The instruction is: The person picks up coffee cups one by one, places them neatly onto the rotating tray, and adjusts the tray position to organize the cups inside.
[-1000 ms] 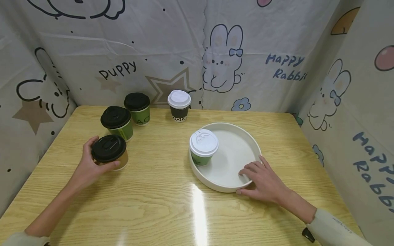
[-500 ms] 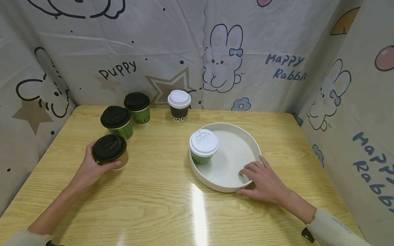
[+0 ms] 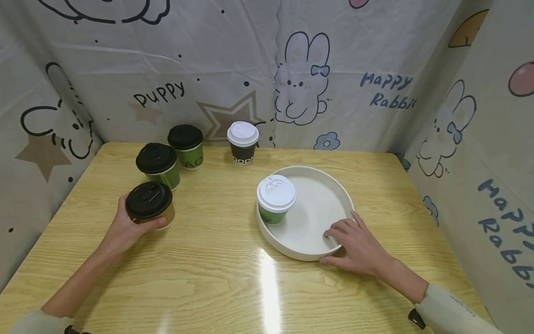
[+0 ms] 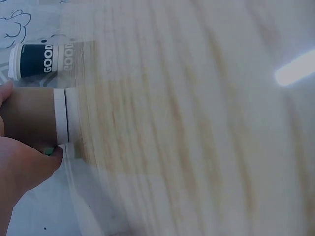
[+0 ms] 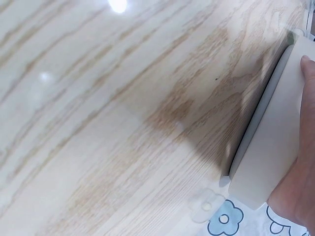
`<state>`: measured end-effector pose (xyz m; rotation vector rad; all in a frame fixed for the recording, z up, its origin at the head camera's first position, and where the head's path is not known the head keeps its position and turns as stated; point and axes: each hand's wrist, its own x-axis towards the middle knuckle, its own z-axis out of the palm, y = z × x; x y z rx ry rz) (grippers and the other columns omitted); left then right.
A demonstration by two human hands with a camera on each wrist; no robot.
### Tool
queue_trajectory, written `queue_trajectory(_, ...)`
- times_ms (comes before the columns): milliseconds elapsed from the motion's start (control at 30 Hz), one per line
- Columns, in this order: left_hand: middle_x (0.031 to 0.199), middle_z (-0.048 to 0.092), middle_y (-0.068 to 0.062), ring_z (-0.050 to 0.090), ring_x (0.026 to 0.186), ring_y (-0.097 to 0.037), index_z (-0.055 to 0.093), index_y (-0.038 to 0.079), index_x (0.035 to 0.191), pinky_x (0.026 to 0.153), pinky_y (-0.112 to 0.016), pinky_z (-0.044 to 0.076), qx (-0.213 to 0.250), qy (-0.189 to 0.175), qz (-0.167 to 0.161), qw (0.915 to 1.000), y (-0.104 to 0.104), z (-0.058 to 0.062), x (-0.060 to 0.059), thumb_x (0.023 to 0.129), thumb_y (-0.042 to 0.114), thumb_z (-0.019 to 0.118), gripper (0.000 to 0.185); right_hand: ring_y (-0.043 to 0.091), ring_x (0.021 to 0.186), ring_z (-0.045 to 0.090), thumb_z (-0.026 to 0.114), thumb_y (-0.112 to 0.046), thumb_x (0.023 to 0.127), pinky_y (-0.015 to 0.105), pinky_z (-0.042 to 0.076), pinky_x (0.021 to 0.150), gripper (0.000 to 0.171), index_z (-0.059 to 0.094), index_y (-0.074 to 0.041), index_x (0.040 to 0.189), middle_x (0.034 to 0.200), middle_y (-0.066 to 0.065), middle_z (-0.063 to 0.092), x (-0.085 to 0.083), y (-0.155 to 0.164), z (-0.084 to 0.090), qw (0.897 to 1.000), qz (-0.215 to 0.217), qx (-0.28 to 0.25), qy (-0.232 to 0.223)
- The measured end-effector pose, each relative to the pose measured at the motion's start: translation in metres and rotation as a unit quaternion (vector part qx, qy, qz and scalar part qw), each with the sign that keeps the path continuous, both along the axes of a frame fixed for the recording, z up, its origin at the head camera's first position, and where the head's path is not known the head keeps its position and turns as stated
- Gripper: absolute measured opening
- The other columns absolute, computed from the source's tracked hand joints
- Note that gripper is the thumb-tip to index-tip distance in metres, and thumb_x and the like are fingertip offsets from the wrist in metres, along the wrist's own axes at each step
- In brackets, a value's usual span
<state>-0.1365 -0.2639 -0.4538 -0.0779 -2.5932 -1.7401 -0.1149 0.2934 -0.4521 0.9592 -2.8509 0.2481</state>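
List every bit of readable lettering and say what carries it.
"PUPPY": back cloth
"Happy Rabbit": back cloth
"Happ... Rabb...", cut by picture edge: right cloth
"AO", maybe partial: rear green cup
"GOOD": black cup, left wrist view
Too faint to read: marks on the right sleeve and nearer white lid
None seen: brown cup, tray

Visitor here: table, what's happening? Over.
Left grip round brown cup. Right grip holding tray by rim. Brown cup upright, outside tray. White-lidded green cup may crowd tray's left side.

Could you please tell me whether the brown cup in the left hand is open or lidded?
Lidded: in the head view, a black lid covers the top of the brown cup.
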Motion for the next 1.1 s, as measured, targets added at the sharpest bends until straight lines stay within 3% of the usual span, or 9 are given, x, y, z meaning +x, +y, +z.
queue_trajectory(167,0.152,0.022,-0.014,0.032,0.131,-0.013,0.01,0.016,0.155,0.097,-0.013,0.029,0.01,0.023,-0.013,0.9996,0.008,0.003,-0.001,0.087,0.008,0.078,0.096,0.023,0.112,0.055,0.065,-0.074,0.079,0.06,0.014,0.116,0.061,0.068,-0.022,0.109,0.109,-0.002,0.063,0.0,0.001,-0.001,1.0,-0.001,0.0,0.0)
queue_trajectory(267,0.15,0.026,-0.008,0.035,0.128,-0.007,0.015,0.019,0.154,0.093,-0.008,0.032,0.025,0.038,-0.026,0.9986,0.016,0.007,-0.001,0.085,0.004,0.079,0.096,0.023,0.112,0.055,0.065,-0.074,0.079,0.06,0.014,0.116,0.061,0.068,-0.022,0.109,0.109,-0.002,0.063,0.0,0.001,-0.002,1.0,-0.002,0.0,0.001)
queue_trajectory(600,0.144,0.038,-0.004,0.042,0.124,-0.004,0.02,0.017,0.151,0.095,-0.011,0.036,0.059,0.057,-0.078,0.9936,0.046,0.029,0.004,0.083,-0.003,0.078,0.091,0.023,0.113,0.055,0.065,-0.074,0.079,0.06,0.014,0.116,0.06,0.068,-0.022,0.109,0.109,-0.002,0.064,0.0,0.001,-0.003,1.0,0.001,-0.006,0.005)
queue_trajectory(800,0.146,0.037,-0.003,0.044,0.127,-0.007,0.02,0.018,0.153,0.099,-0.013,0.037,0.089,0.063,-0.125,0.9862,0.066,0.042,0.009,0.081,-0.007,0.078,0.096,0.023,0.112,0.055,0.066,-0.073,0.079,0.061,0.015,0.115,0.06,0.068,-0.022,0.109,0.109,-0.002,0.064,0.0,0.001,-0.003,1.0,0.003,-0.008,0.007)
queue_trajectory(933,0.147,0.038,-0.004,0.045,0.127,-0.008,0.022,0.015,0.153,0.1,-0.015,0.037,0.093,0.063,-0.139,0.9839,0.079,0.049,0.014,0.08,-0.009,0.078,0.095,0.023,0.111,0.055,0.066,-0.073,0.079,0.061,0.016,0.115,0.059,0.068,-0.021,0.109,0.109,-0.002,0.064,0.0,0.0,-0.003,1.0,0.005,-0.01,0.007)
queue_trajectory(1100,0.147,0.04,-0.005,0.046,0.127,-0.009,0.026,0.013,0.152,0.107,-0.03,0.035,0.079,0.04,-0.153,0.9842,0.093,0.055,0.016,0.079,-0.003,0.081,0.092,0.023,0.112,0.055,0.065,-0.074,0.079,0.061,0.016,0.115,0.06,0.068,-0.021,0.109,0.109,-0.002,0.064,0.0,0.0,-0.002,1.0,0.004,-0.007,0.006)
